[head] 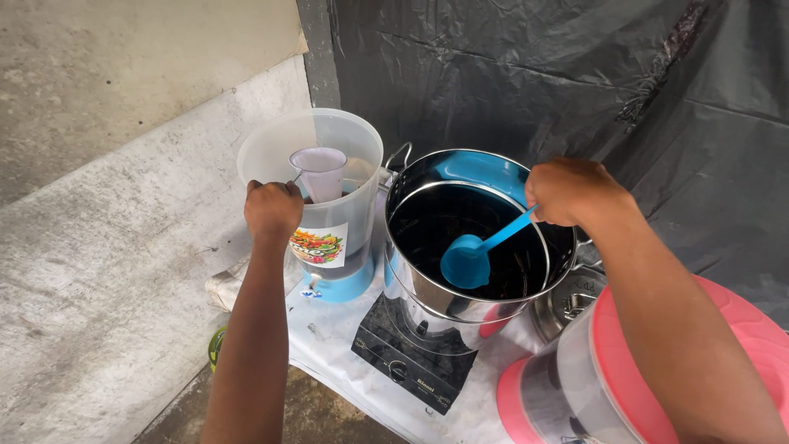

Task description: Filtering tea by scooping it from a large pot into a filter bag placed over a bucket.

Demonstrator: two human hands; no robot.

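Note:
My right hand grips the handle of a blue plastic ladle, whose bowl hangs over the dark liquid in a large steel pot. My left hand is closed on the handle of a small strainer holding a pale funnel-shaped cup over the mouth of a translucent plastic dispenser with a blue base and a colourful fruit sticker. The dispenser stands just left of the pot and holds some dark liquid at the bottom.
The pot sits on a black stove on a white-covered table. A second dispenser with pink lid and base lies at lower right, next to a steel lid. Black plastic sheeting hangs behind; a concrete wall is at the left.

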